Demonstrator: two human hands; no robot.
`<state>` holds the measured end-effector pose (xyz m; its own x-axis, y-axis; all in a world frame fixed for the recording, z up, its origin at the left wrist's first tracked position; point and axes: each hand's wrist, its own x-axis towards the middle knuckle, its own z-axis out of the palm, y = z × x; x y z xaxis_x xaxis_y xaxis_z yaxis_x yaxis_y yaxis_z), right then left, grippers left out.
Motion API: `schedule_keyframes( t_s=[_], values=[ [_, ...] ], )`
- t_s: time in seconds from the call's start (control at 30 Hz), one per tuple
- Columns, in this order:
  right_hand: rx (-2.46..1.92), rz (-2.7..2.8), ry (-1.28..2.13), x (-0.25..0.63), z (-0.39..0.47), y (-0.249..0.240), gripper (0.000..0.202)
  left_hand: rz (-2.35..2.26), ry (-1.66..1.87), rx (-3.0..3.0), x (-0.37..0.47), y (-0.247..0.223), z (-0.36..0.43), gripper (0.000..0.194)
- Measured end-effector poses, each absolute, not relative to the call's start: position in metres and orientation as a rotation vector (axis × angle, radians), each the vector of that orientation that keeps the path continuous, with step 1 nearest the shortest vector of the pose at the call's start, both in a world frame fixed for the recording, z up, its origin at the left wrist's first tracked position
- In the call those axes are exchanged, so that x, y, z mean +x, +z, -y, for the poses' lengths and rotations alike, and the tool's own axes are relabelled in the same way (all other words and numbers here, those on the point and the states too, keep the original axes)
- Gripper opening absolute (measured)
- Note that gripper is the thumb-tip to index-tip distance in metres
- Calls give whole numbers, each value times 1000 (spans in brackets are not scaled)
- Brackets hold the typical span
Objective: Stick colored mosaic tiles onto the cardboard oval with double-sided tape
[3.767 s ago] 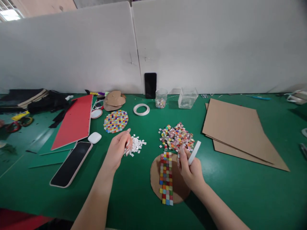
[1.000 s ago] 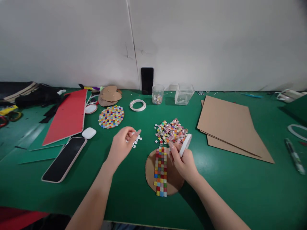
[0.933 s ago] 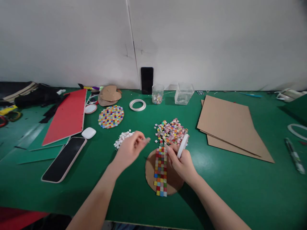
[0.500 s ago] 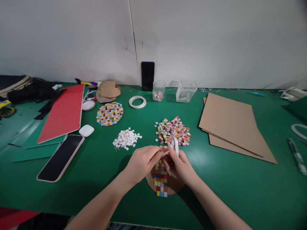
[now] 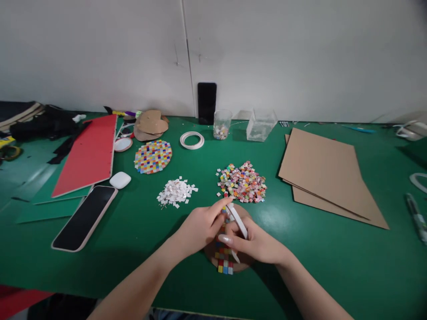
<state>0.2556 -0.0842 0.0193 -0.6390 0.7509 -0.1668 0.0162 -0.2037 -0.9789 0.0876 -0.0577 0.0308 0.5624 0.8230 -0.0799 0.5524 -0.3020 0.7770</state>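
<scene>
A round cardboard disc lies at the front of the table, with a band of coloured mosaic tiles down its middle. Over it, my right hand is closed round a narrow roll of white tape, tilted on edge. My left hand is at the left of the disc, its fingers bent and its index fingertip at the far end of the tape. The tips partly hide each other there. Just beyond lies a heap of coloured tiles; white paper squares are piled to the left.
A tile-covered disc, a white ring roll, a clear cup and a clear box stand farther back. Cardboard sheets lie right. A phone and red board lie left; another phone leans on the wall.
My right hand has turned the tape roll, which now tilts down toward me over the disc. My left index finger has stretched forward to the tape's far end.
</scene>
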Motion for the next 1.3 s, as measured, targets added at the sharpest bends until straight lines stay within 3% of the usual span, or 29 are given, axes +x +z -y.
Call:
schedule_keyframes(
  t_s=[0.2,0.43,0.9,1.3],
  values=[
    [-978,1379,1650,254,80,21,26,-1344,732,2021,82,21,53,25],
    [-938,1474,1487,255,80,20,26,-1355,869,1875,79,20,50,32],
    [-1009,1653,1337,257,79,23,22,-948,735,1411,79,37,54,44],
    [-1231,1595,1341,260,76,15,32,-699,713,1183,69,43,54,32]
  ],
)
